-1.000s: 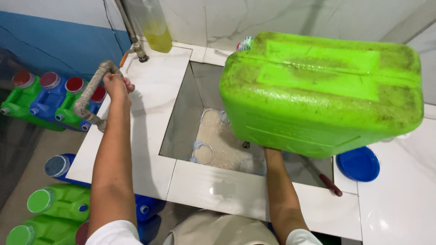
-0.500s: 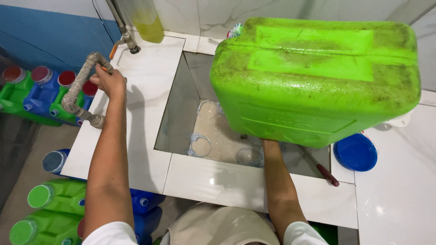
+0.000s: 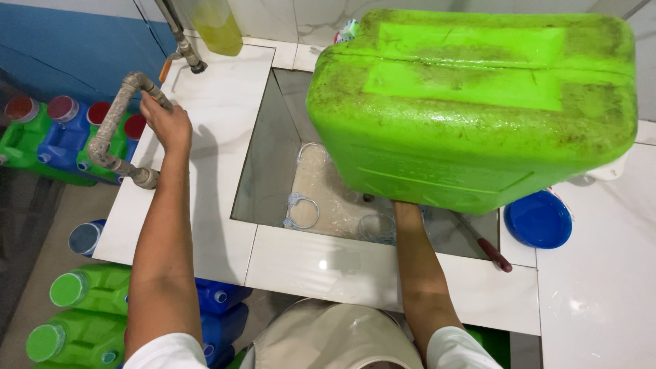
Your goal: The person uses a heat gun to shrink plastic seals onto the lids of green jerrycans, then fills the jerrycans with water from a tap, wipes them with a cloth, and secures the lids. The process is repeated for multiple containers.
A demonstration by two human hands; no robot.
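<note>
A big bright-green jerrycan, dirty on its faces, hangs tilted over the sunken sink. My right hand reaches up under its lower edge and holds it there; the fingers are hidden behind the can. My left hand is closed around the bent grey water pipe at its orange-handled valve, over the left side of the white tiled counter. Foamy water lies in the bottom of the sink.
Green and blue jerrycans stand on the floor at the left, more below the counter's front edge. In the sink lie plastic rings. A blue lid, a red-handled tool and a yellow-liquid bottle rest on the counter.
The green jerrycan has come up and toward the left, nearer the camera, over the sink. My left hand has stayed on the pipe valve.
</note>
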